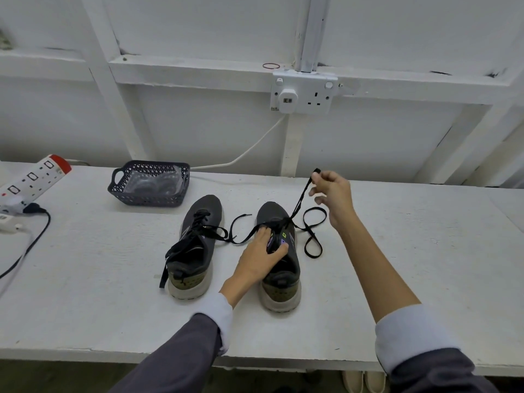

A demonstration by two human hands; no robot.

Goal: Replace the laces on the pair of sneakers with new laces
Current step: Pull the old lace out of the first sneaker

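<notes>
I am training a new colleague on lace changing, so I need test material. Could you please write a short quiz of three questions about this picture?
1. True or false: the right hand pinches the end of the black lace and lifts it in the air.
2. Which hand grips the right sneaker? A) the left hand B) the right hand C) neither
3. Fill in: clear packets lie in the dark ____ behind the left sneaker.

Key: 1 true; 2 A; 3 basket.
</notes>
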